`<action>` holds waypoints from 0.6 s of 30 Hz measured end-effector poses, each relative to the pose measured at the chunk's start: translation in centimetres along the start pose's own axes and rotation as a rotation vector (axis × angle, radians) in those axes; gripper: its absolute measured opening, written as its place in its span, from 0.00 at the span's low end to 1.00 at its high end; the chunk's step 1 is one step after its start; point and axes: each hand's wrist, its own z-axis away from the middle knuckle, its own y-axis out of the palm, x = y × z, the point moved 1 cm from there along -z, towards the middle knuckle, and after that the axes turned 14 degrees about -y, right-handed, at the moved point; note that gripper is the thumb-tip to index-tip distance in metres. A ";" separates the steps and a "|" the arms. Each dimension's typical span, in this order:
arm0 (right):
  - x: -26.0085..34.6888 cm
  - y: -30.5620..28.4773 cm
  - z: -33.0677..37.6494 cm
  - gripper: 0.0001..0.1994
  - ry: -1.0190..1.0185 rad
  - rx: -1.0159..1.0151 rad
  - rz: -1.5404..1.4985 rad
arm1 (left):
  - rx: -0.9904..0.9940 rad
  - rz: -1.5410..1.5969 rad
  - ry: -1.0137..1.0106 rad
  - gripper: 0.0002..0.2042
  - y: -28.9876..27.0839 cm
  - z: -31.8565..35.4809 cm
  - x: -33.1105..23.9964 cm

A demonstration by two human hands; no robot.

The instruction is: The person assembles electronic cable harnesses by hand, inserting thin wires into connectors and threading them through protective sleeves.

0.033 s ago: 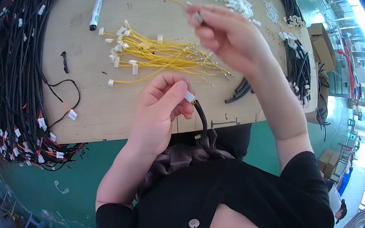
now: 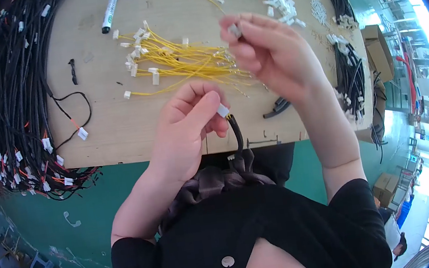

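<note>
Near the table's front edge, my left hand (image 2: 183,121) pinches a white connector (image 2: 223,110) between thumb and fingers. From that connector a black-sleeved cable (image 2: 239,136) with short yellow wires at its top hangs toward my lap. Farther forward and to the right, my right hand (image 2: 280,56) is raised over the table. Its thumb and fingertips close on a small whitish connector housing (image 2: 234,31). Below and left of the right hand lies a bunch of yellow wires (image 2: 190,64) with white connectors on their left ends and bare metal terminals on the right.
Black cable harnesses (image 2: 18,104) heap over the table's left side. A marker (image 2: 110,10) lies at the back. Loose white housings (image 2: 276,3) are piled at the back right, with black cable bundles (image 2: 348,69) along the right edge. Short black tubes (image 2: 276,107) lie under my right forearm.
My right hand has come slightly nearer to me with the housing in its fingertips. The left hand keeps its grip on the connector, almost unmoved.
</note>
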 end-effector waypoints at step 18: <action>2.2 -0.8 9.9 0.09 -0.648 0.185 0.972 | 0.111 0.000 0.004 0.07 4.3 0.4 1.5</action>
